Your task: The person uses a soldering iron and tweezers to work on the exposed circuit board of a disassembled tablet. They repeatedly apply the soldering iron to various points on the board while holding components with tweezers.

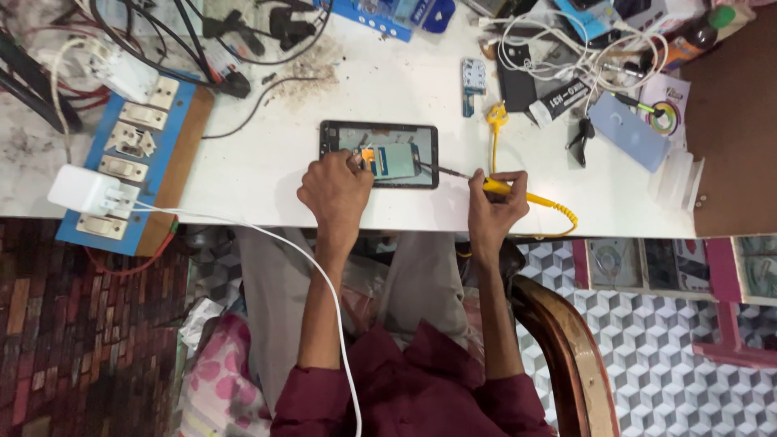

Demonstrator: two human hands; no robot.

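Observation:
An opened black phone (380, 152) lies flat on the white workbench (267, 162), its inner parts showing. My left hand (336, 190) rests on its near left corner, fingers pinched on something small inside it. My right hand (495, 204) grips a yellow-handled soldering iron (473, 178) whose thin metal tip reaches the phone's right edge. The iron's coiled yellow cord (554, 206) trails off to the right.
A blue switchboard (133, 150) with a white charger (81, 193) plugged in sits at left, its white cable running toward me. Black cables, a small circuit board (473, 81), a blue phone cover (630, 129) and tangled white wires crowd the far side. A wooden chair arm (566, 340) is at my right.

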